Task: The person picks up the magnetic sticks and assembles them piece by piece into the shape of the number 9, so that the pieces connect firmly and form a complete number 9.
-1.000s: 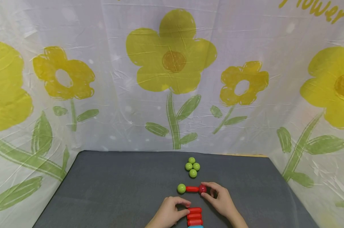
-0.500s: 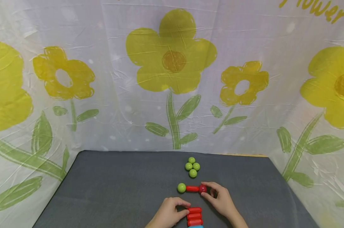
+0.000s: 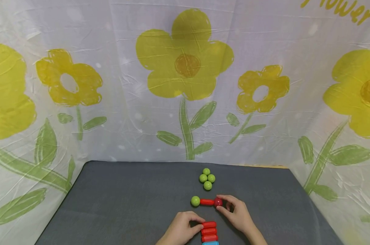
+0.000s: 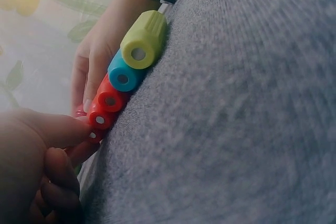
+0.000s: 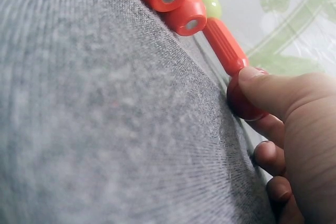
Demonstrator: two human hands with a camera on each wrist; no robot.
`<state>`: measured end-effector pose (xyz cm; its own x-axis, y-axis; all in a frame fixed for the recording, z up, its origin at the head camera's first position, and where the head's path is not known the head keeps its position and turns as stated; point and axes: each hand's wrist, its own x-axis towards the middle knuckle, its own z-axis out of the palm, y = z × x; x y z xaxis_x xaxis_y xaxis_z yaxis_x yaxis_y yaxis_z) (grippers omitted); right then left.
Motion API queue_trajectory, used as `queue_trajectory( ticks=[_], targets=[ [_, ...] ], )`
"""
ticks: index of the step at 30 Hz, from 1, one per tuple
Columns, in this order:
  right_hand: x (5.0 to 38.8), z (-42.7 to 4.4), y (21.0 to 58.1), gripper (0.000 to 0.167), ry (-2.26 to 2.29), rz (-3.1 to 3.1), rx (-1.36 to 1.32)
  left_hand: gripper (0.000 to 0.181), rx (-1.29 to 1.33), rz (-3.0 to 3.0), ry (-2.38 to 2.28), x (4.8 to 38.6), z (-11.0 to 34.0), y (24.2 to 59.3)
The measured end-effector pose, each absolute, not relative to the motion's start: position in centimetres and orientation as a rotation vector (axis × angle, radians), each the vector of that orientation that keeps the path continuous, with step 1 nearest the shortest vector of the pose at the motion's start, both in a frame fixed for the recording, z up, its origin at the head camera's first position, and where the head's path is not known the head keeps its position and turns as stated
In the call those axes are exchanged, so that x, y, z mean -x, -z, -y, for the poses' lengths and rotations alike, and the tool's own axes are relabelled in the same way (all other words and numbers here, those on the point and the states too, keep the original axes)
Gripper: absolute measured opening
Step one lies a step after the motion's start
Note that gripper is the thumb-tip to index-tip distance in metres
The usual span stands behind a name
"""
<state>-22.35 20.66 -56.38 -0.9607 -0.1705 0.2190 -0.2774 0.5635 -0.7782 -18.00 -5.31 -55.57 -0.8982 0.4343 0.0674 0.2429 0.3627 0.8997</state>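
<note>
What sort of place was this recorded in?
Probably an indoor tabletop booth set up for recording: a grey-topped table, a flower-printed sheet behind and along both sides, and toy rods and balls laid out.

Curtained-in tabletop booth, looks like a staged set; bldg. type can't tell.

Creased white backdrop sheet (image 3: 123, 102) encloses rear + both sides, printed w/ lg. yellow flowers (image 3: 187, 65), green stems (image 3: 187, 136) & cropped "Flower" lettering (image 3: 341, 10), upper R of head view. Dk. grey woven cloth (image 3: 126, 197) covers tbl. to its far edge; ribbed toy rods (image 3: 209, 231) & glossy green balls (image 3: 211, 178) lie on it, playroom-style.
</note>
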Motion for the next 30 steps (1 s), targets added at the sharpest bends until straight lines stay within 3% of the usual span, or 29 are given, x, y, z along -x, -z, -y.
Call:
queue_trajectory(
  ticks=[30],
  targets=[
    [22.3, -20.8, 56.5, 0.036, -1.378, 2.667, -0.38, 0.011, -0.292, -2.881, -1.468, 17.4, 10.1, 54.7]
  ],
)
